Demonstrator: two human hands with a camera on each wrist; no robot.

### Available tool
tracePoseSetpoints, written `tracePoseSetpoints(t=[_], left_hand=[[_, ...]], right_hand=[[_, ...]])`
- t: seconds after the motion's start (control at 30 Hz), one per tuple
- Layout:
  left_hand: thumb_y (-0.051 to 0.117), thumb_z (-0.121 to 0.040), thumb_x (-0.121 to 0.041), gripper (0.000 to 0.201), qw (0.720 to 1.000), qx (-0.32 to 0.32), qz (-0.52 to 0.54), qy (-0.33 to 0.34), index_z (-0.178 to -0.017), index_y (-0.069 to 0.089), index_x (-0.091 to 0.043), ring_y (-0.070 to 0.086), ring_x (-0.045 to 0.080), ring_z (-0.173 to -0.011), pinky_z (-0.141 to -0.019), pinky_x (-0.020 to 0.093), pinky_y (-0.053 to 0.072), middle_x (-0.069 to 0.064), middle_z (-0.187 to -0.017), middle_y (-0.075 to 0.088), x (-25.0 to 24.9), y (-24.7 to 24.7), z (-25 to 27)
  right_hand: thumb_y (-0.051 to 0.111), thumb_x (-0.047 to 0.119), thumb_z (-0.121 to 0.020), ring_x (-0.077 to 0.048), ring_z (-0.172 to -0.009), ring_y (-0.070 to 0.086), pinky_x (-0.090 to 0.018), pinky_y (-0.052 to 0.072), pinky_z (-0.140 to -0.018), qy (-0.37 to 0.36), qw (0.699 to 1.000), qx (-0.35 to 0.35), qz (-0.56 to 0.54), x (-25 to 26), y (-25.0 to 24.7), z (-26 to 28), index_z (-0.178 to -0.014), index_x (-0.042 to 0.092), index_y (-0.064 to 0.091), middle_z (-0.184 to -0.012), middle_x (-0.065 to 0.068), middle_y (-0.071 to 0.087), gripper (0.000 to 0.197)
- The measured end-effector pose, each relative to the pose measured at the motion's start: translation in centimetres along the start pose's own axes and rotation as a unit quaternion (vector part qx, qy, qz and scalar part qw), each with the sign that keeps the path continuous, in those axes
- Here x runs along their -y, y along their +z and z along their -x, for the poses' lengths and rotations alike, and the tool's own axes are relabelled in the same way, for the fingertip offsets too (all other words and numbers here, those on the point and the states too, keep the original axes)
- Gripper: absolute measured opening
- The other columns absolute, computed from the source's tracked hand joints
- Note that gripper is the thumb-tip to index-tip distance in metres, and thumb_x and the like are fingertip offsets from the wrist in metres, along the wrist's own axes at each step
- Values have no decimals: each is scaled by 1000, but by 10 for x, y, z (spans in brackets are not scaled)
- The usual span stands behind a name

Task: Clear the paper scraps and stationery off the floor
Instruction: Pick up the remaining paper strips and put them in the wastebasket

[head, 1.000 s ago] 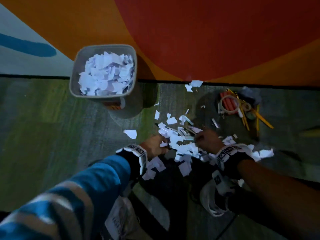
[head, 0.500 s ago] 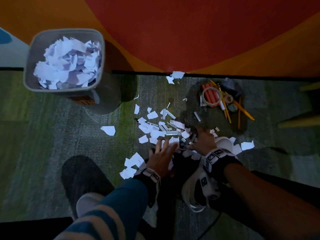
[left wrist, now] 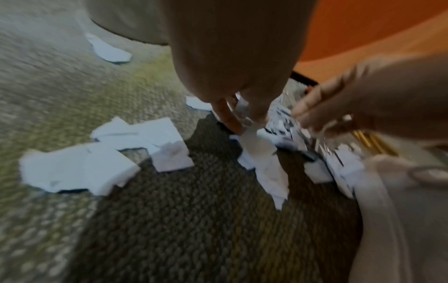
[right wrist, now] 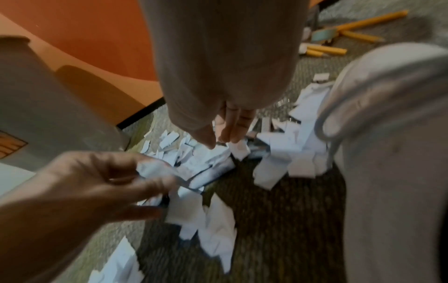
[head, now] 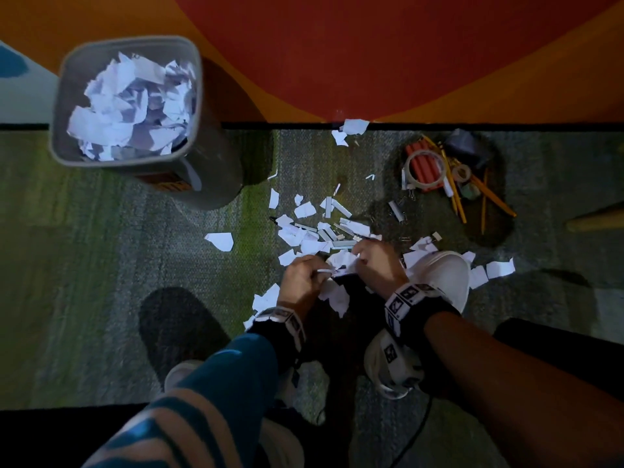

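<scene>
White paper scraps [head: 305,211] lie scattered on the carpet, mixed with silver staple strips [head: 344,244]. My left hand [head: 304,278] is low over the pile and pinches a few scraps [right wrist: 155,172] between thumb and fingers. Beside it, my right hand [head: 364,261] points its fingers [right wrist: 230,134] down, and with the thumb they close on scraps at the pile's near edge. A grey bin [head: 199,96] filled with torn paper stands at the far left by the wall. The stationery heap [head: 445,170], with red markers, tape rolls and yellow pencils, lies at the far right.
My white shoe [head: 442,275] stands on scraps just right of my right hand. The orange and red wall [head: 371,62] bounds the carpet at the back. A yellow furniture leg [head: 594,221] pokes in from the right edge. One scrap [head: 221,240] lies apart to the left.
My left hand lay flat with spread fingers on the scraps half a second ago; now its fingers are curled round some. Both hands have drawn together over the pile.
</scene>
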State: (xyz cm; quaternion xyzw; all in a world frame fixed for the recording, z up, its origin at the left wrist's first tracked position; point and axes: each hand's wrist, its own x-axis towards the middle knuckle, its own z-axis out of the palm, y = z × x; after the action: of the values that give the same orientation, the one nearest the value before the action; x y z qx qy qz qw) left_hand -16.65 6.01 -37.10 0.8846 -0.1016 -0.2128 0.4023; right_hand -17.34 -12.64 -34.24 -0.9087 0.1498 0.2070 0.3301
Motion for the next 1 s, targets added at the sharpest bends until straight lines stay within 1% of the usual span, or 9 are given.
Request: tracePoseSetpoints(t=[0.07,0.2,0.37,0.47,0.57,0.7,0.83,0.9,1.0], left_hand=[[73,-86,-16,7,999,-24,32,-28,-88,79,-18,67,12,-78,-70,15,45,-4,-84,75,3,-11,6],[75,-84,-19,9,988,-69,96,-103,-89,79,-25,71,8,-78,-75,19,53,-12,-81,76,15,-27,20],[79,-81,-25,20,993,57,14,-102,-100,77,-20,69,21,-89,-81,27,51,2,-95,75,13,-20,37],[80,-76,-27,39,983,58,-6,-175,-113,69,-22,66,29,-89,-79,39,54,8,-96,73,11,0,38],[72,-74,-25,52,979,-11,6,-204,-123,54,-30,66,28,-88,-75,43,57,5,-101,68,4,26,38],[75,-69,-24,74,977,-66,-14,-204,-136,45,-27,55,26,-105,-85,40,53,5,-124,47,-8,55,39],[71,-71,-10,58,980,-71,-25,-182,-126,57,-19,54,27,-95,-74,36,49,5,-110,49,-1,57,38],[71,-74,-8,42,980,-70,-30,-182,-115,65,-15,57,32,-88,-65,33,42,7,-104,53,2,52,35],[70,-85,-11,28,983,-50,-42,-174,-112,69,-12,59,28,-92,-70,28,36,9,-108,61,1,39,26]], right_hand=[[53,3,-80,-23,-99,64,-32,51,-84,1,1000,5,-6,1,5,4,-103,14,70,-107,-8,69,31],[55,3,-86,-26,-113,59,-30,44,-93,11,999,14,29,5,10,2,-117,11,68,-122,-10,65,34],[62,27,-91,-28,-122,51,-34,41,-98,-5,995,13,102,16,22,-4,-129,14,60,-128,-11,56,40],[68,37,-86,-30,-128,40,-42,43,-102,4,993,16,120,20,39,-3,-132,21,56,-132,-10,48,51],[69,35,-83,-31,-124,39,-42,44,-96,-16,989,-4,149,23,46,-2,-123,20,60,-126,-9,45,43],[73,10,-74,-37,-105,57,-44,55,-79,-81,988,-41,125,16,51,-9,-99,10,71,-110,-15,58,26],[69,-2,-61,-35,-79,65,-35,53,-68,-119,991,-35,58,7,57,-19,-75,3,70,-84,-17,66,15],[64,-1,-70,-35,-80,62,-33,43,-68,-57,998,-27,29,15,40,-22,-73,1,70,-78,-19,65,7],[68,16,-74,-22,-70,59,-28,35,-63,21,998,-30,-51,14,13,-29,-73,-1,70,-64,-18,51,17]])
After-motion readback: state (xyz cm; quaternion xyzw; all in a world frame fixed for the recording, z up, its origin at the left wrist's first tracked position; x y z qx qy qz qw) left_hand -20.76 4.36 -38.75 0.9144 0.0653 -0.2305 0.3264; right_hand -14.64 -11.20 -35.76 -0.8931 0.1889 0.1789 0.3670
